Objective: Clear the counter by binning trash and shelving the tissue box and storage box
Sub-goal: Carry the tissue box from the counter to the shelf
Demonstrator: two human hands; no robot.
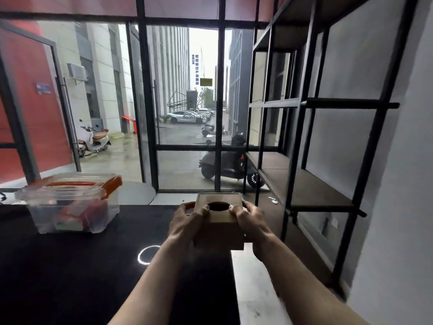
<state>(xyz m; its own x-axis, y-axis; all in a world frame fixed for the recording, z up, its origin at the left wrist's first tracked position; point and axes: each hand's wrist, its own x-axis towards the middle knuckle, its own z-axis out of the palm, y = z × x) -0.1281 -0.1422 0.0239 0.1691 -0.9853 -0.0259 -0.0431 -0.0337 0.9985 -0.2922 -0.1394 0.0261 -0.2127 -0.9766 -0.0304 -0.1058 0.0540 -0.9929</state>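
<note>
A brown wooden tissue box (220, 231) with a round hole in its top is lifted above the right end of the black counter (70, 277). My left hand (187, 221) grips its left side and my right hand (251, 221) grips its right side. A clear plastic storage box (70, 207) with an orange-latched lid stands on the counter at the far left, with red and white items inside. The black metal shelf unit (316, 184) with dark wooden boards stands to the right of the box.
A glass wall with black frames is straight ahead, with scooters and cars outside. Pale floor (253, 289) shows between the counter's right edge and the shelf unit. A small white scrap (273, 200) lies on the floor near the shelf's foot. A white ring mark (147, 254) sits on the counter.
</note>
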